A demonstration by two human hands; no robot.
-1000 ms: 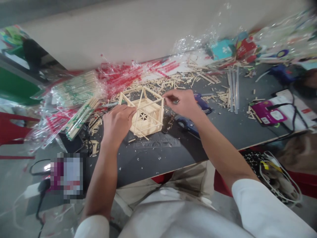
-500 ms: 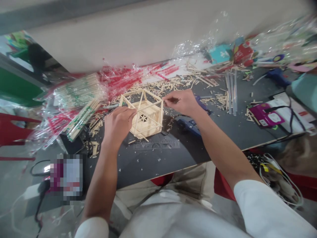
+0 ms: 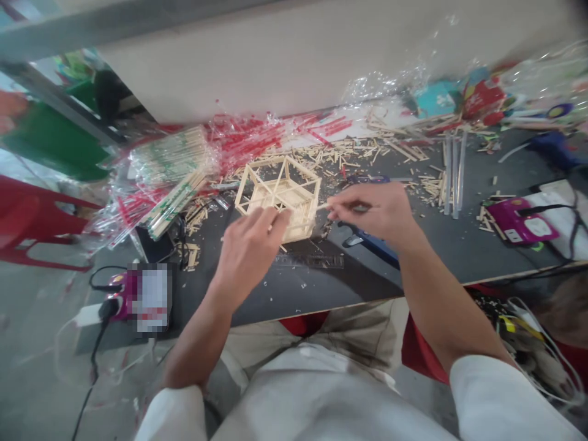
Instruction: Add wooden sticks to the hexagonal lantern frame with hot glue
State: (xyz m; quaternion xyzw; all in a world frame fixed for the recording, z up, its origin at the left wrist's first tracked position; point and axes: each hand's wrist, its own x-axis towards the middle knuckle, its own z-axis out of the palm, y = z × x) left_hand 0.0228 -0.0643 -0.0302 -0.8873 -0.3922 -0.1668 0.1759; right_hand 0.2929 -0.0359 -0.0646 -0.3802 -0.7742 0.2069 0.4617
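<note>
A small box-shaped frame of thin wooden sticks (image 3: 280,193) stands on the dark table (image 3: 413,263). My left hand (image 3: 250,245) hovers just in front of it, its fingers pinched on one end of a thin wooden stick (image 3: 301,215). My right hand (image 3: 374,211) pinches the other end at the frame's right side. The stick lies across the frame's near edge.
Clear plastic packs of sticks (image 3: 169,165) lie at the left, cut stick scraps litter the back. A blue glue gun (image 3: 367,242) lies under my right wrist, clear glue rods (image 3: 452,174) and a purple box (image 3: 519,223) at the right. A red chair (image 3: 32,226) stands left.
Both hands have pulled back from the frame's top toward me and now hold the stick at its near edge. The view has shifted, so everything sits further right.
</note>
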